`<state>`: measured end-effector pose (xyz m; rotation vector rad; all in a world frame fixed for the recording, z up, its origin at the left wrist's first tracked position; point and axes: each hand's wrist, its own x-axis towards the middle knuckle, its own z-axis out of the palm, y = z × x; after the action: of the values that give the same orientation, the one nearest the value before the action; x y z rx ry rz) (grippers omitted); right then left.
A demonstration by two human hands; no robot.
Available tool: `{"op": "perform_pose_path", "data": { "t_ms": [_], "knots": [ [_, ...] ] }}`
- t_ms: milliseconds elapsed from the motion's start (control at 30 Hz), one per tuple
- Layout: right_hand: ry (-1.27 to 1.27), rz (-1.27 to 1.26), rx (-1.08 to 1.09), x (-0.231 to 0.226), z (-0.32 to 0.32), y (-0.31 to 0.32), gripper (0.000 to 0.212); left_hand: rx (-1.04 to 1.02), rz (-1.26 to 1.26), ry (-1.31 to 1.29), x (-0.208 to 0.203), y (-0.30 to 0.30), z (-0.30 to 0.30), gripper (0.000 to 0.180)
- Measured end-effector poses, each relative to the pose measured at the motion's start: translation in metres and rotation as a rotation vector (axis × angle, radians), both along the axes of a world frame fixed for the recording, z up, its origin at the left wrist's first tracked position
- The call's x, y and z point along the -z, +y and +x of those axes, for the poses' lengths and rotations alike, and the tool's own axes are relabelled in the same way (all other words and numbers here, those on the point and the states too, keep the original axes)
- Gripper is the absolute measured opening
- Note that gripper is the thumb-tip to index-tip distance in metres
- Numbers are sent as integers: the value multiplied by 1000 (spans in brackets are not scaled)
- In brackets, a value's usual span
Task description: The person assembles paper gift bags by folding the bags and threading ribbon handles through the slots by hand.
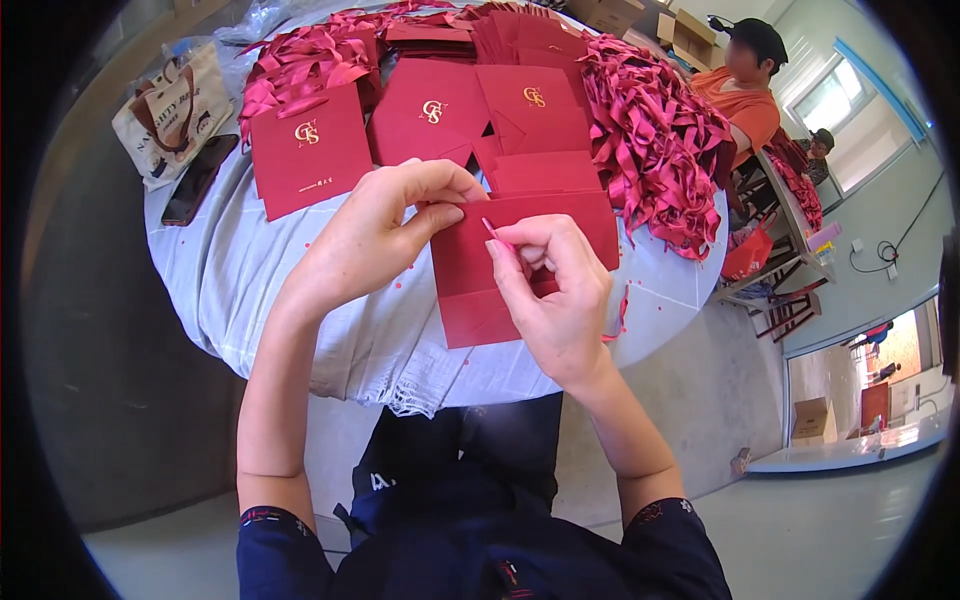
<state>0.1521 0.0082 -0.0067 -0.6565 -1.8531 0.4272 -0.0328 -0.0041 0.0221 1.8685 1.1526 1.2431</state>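
Observation:
A dark red paper bag [462, 265] lies flat, tilted slightly, at the near side of the round table. My left hand [370, 230] pinches its upper edge between thumb and fingers; some fingertips are hidden behind the paper. Close beside it, my right hand [558, 285] is closed over the bag's middle. Between its thumb and index finger sticks out the narrow end of a pinkish-red ribbon [487, 226]; the rest of the ribbon is mostly hidden by the hand.
More red bags with gold lettering [310, 150] lie beyond my hands. Heaps of red ribbon [655, 140] flank them. A phone [200, 180] and a canvas tote [165, 120] sit at the left on the pale tablecloth [270, 270]. A person in orange [740, 105] is at the far right.

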Motion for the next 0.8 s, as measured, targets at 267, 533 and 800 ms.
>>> {"op": "perform_pose_path", "data": {
  "t_ms": [267,533,800],
  "knots": [
    [-17,92,15,1,-2,-3,17,-68,37,149,-6,-9,5,25],
    [-114,187,165,-9,2,-18,21,-182,212,277,-10,-27,26,27],
    [-178,189,276,-21,4,-45,21,-231,388,398,-16,-53,55,35]
  ]
}}
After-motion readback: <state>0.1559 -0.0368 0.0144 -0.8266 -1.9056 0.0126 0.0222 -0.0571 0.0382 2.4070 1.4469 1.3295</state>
